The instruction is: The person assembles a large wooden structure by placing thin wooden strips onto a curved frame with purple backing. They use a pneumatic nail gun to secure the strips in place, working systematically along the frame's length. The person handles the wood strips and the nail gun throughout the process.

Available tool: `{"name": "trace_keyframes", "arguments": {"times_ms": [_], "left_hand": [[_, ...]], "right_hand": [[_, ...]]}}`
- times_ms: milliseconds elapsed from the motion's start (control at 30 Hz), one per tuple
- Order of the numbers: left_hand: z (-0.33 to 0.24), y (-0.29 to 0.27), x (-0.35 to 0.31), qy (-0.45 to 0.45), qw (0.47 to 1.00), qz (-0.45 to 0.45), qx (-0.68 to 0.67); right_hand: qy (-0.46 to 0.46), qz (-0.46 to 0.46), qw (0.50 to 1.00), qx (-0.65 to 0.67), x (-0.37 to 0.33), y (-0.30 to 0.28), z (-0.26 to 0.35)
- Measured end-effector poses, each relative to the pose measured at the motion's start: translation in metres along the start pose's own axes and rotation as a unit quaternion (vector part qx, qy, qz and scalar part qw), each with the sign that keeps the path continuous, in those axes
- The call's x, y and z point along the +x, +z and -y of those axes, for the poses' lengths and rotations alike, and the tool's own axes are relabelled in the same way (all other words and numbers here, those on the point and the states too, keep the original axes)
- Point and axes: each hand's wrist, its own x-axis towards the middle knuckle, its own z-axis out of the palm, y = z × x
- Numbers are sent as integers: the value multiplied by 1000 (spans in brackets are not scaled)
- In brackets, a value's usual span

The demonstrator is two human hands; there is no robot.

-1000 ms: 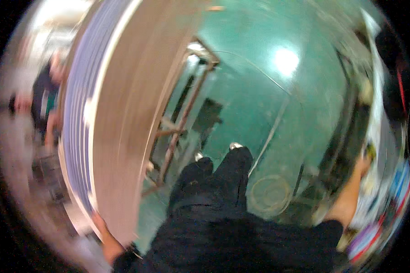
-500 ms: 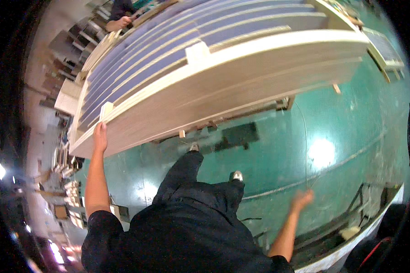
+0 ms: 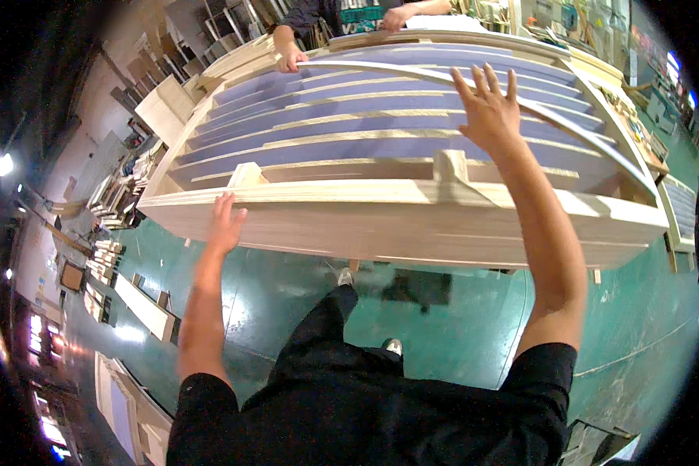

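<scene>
Left hand, splayed, is at the wooden frame; right hand, splayed, overlaps the pale strip, contact unclear. Step appears a reach; gripping would call for closure.

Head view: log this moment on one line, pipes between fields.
left hand: open, at near edge of wooden frame | right hand: open, spread over white strip | co-worker's hand: at strip's left end

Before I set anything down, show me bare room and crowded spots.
Green floor lies bare right of the right forearm and between the left forearm and legs. The frame is crowded: slats, white strip, co-worker's hand, right hand.
</scene>
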Motion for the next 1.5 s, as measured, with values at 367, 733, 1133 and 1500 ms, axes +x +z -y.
{"name": "trace_keyframes", "arguments": {"times_ms": [367,733,1133,1500], "left_hand": [[-12,-25,-13,25,999,-40,20],[-58,-85,80,220,969,-95,-65],[51,-38,232,196,929,313,15],[92,-13,216,236,928,274,-94]], "right_hand": [[-43,141,986,71,31,30,-48],[92,365,919,117,42,-102,51],[-90,416,829,364,87,51,151],[-92,517,782,336,73,55,184]]}}
